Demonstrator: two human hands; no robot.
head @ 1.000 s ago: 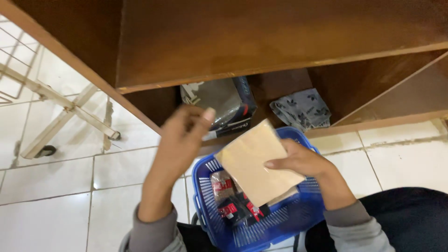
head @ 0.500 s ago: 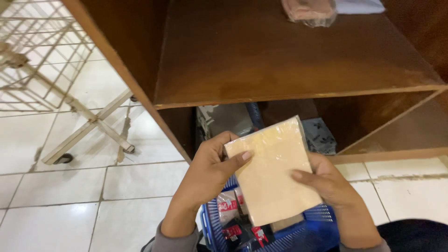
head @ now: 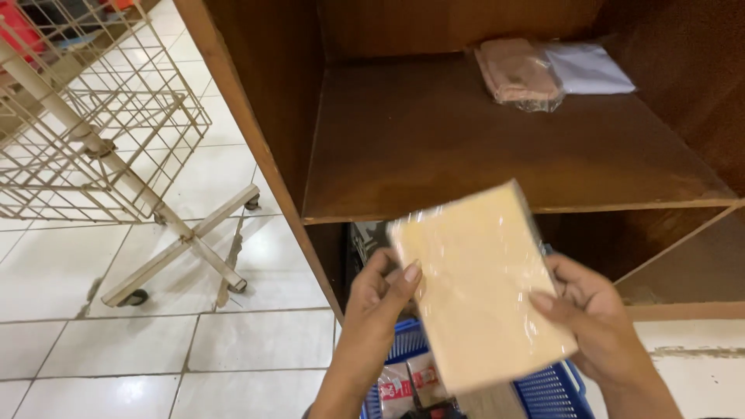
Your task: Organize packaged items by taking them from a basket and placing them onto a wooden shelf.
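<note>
A flat cream-coloured packet in clear wrap (head: pixel 477 287) is held between both hands, in front of the edge of a brown wooden shelf (head: pixel 434 147). My left hand (head: pixel 376 299) grips its left edge with the thumb on top. On the packet's right edge rests my right hand (head: pixel 594 314), fingers curled behind it. Below the packet sits a blue plastic basket (head: pixel 547 388) with small red-and-white packets (head: pixel 407 380) inside.
At the back of the shelf lie a pinkish wrapped bundle (head: pixel 516 74) and a white packet (head: pixel 586 68). A wire rack on a wheeled cross base (head: pixel 101 140) stands to the left on the white tiled floor (head: pixel 155 341). More goods sit on the lower shelf (head: pixel 369 237).
The view has tilted up, showing the upper shelf. Both hands lifted the cream packet out of the blue basket toward the shelf edge.
</note>
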